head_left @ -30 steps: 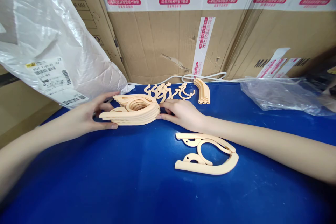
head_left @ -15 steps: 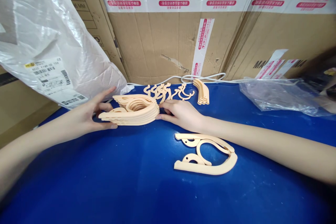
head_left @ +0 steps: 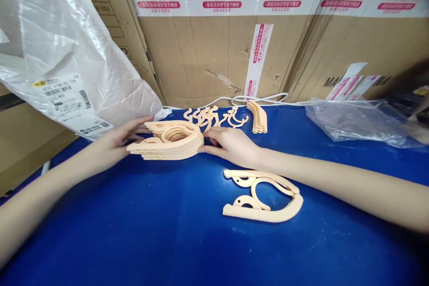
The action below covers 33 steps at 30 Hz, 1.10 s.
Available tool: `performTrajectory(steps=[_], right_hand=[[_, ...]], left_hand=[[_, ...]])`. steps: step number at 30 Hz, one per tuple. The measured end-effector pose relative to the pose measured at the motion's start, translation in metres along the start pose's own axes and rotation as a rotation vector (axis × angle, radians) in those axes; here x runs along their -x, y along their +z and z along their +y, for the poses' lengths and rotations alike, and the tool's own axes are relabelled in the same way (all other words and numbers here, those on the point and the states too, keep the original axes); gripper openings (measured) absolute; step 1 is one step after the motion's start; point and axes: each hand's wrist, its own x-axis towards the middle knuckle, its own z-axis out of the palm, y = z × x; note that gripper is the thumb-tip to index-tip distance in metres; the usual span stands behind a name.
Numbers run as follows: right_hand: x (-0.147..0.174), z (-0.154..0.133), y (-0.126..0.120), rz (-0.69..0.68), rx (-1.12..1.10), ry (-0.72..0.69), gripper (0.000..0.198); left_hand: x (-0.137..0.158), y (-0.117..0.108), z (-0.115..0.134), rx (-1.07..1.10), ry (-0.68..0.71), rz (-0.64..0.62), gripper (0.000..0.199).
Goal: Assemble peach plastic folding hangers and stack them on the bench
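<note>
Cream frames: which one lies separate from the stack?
The single frame nearest the camera; the other frames are stacked between the left hand and the right hand.

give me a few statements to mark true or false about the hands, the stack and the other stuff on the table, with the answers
1. The right hand touches the rounded end of the stack. True.
2. The left hand is in the clear plastic. False: it is at the other end of the stack.
3. One folded hanger lies apart from the stack. True.
4. The hooks lie on top of the folded hanger. False: they lie farther back, near the carton.
5. The clear plastic lies near the right edge of the picture. True.
</note>
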Motion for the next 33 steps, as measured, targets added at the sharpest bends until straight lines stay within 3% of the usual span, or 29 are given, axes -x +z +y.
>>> performTrajectory(steps=[11, 15, 17, 20, 23, 26, 33], right_hand=[[-0.001, 0.001, 0.001, -0.006, 0.007, 0.001, 0.041], [0.0, 0.0, 0.001, 0.0, 0.002, 0.003, 0.042], [0.0, -0.001, 0.0, 0.008, -0.014, 0.007, 0.041], [0.001, -0.001, -0.001, 0.018, -0.047, 0.008, 0.043], [0.001, -0.002, -0.002, 0.035, -0.057, 0.003, 0.044], [0.0, -0.002, -0.002, 0.043, -0.054, 0.007, 0.043], [0.0, -0.001, -0.001, 0.027, -0.044, 0.012, 0.038]], left_hand=[[-0.009, 0.011, -0.004, 0.025, -0.03, 0.08, 0.074], [-0.003, -0.004, -0.003, 0.003, 0.003, 0.093, 0.075], [0.003, -0.018, -0.004, -0.069, 0.059, 0.106, 0.062], [0.011, -0.033, -0.002, -0.224, 0.11, -0.037, 0.042], [0.015, -0.031, 0.007, -0.319, 0.019, -0.116, 0.055], [0.014, -0.018, 0.021, -0.291, -0.063, -0.132, 0.065], [0.01, -0.012, 0.027, -0.248, -0.043, -0.118, 0.058]])
